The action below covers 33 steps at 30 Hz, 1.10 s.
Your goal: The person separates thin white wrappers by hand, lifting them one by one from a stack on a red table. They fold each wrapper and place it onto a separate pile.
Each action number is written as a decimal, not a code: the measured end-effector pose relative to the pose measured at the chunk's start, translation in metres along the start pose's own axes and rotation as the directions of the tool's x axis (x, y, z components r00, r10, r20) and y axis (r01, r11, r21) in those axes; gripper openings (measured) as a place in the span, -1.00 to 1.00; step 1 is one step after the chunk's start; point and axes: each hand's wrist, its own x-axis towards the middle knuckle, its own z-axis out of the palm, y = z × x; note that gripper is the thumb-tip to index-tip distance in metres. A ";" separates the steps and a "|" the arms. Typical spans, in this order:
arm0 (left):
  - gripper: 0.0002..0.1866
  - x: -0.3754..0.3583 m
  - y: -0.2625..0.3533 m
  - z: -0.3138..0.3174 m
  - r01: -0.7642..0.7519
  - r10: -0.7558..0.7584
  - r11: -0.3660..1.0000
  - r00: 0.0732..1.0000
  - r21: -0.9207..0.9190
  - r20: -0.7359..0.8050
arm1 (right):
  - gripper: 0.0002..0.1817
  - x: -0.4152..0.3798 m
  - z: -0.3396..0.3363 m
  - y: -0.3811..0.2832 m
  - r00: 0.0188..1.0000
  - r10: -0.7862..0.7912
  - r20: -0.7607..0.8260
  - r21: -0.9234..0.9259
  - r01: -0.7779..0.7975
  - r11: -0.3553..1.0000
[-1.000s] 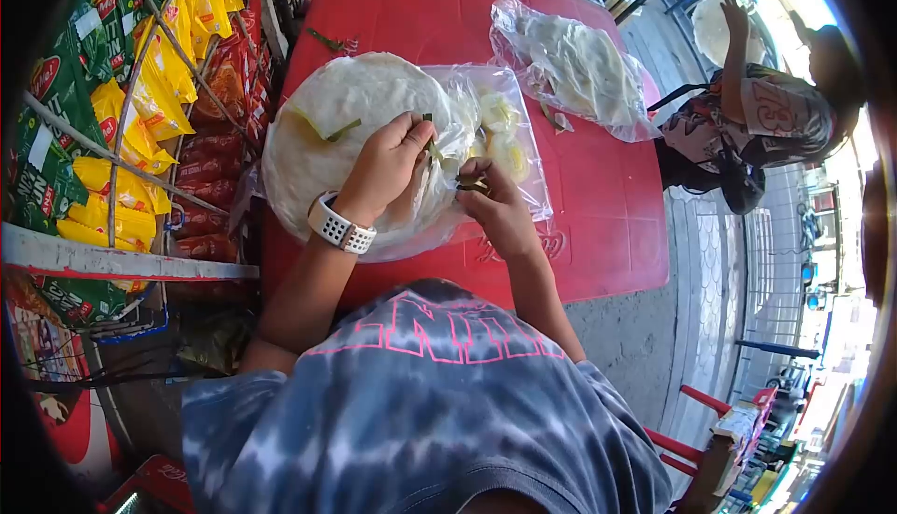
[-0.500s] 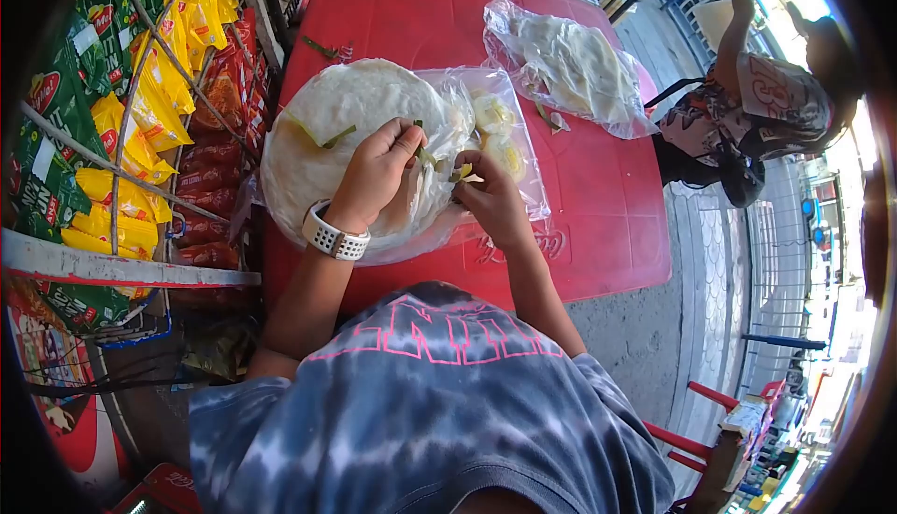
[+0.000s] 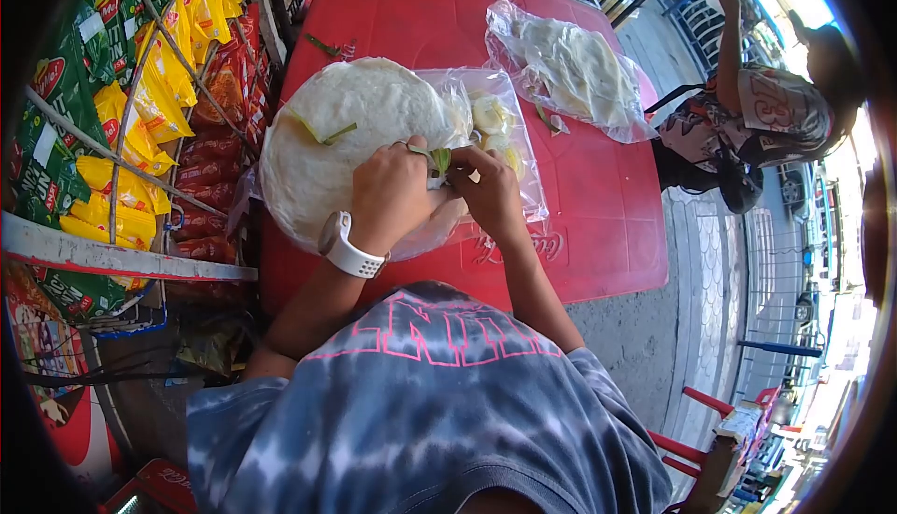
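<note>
A tall round stack of thin white wrappers (image 3: pixel 322 182) lies in clear plastic in front of me. My left hand (image 3: pixel 391 192), with a white watch on the wrist, is over the stack's right side, fingers closed. Between my two hands shows a green leaf strip (image 3: pixel 439 159). My right hand (image 3: pixel 488 194) pinches at the strip's right end, fingers bent close to my left fingertips. A second bent leaf strip (image 3: pixel 322 133) rests on the stack. Beside it, pale yellow-white rolled pieces (image 3: pixel 491 117) lie on a clear plastic sheet (image 3: pixel 534 192).
The red table (image 3: pixel 598 224) holds another plastic bag of white wrappers (image 3: pixel 584 70) at back right and leaf scraps (image 3: pixel 322 45) at back left. Racks of snack packets (image 3: pixel 140 112) stand close on the left. A person (image 3: pixel 747 121) stands beyond the table's right side.
My left hand has turned over and lowered toward my right hand, and the leaf strip now shows between them. The person on the right has shifted slightly, arm still raised.
</note>
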 end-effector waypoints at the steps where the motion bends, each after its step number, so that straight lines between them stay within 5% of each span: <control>1: -0.42 0.001 -0.002 -0.002 0.014 -0.015 1.000 0.999 0.011 0.038 | -0.87 0.001 0.001 0.001 0.999 0.041 0.027 0.070 -0.043 0.997; 8: -0.61 0.007 -0.012 -0.003 -0.011 0.015 0.999 0.996 -0.043 0.085 | -0.83 -0.006 -0.003 0.010 0.988 0.090 0.125 0.374 -0.131 0.918; 13: -0.63 0.010 -0.026 -0.009 0.039 -0.020 0.960 0.997 -0.276 0.070 | -0.87 -0.014 -0.010 -0.006 0.982 0.095 0.165 0.135 -0.118 0.984; 17: -0.66 0.012 -0.046 0.001 0.118 -0.065 0.819 0.992 -0.562 0.113 | -0.86 -0.016 -0.005 -0.003 0.994 -0.017 0.105 0.261 -0.012 0.965; 23: -0.80 0.007 -0.036 -0.026 0.218 -0.093 0.362 0.976 -0.906 0.198 | -0.85 -0.016 -0.001 -0.005 0.997 -0.082 0.008 0.262 0.077 0.962; 26: -0.82 0.006 -0.040 -0.031 0.261 -0.086 0.323 0.965 -0.910 0.246 | -0.84 -0.014 0.004 -0.004 0.999 0.021 0.025 0.576 -0.031 0.817; 29: -0.82 0.008 -0.039 -0.026 0.183 -0.077 0.366 0.983 -0.913 0.166 | -0.81 -0.009 -0.008 -0.021 0.997 -0.041 0.064 0.223 0.026 0.974; 33: -0.80 0.008 -0.046 -0.018 0.205 -0.031 0.449 0.976 -0.869 0.215 | -0.71 -0.001 -0.008 -0.025 0.988 -0.153 0.030 -0.083 0.155 0.984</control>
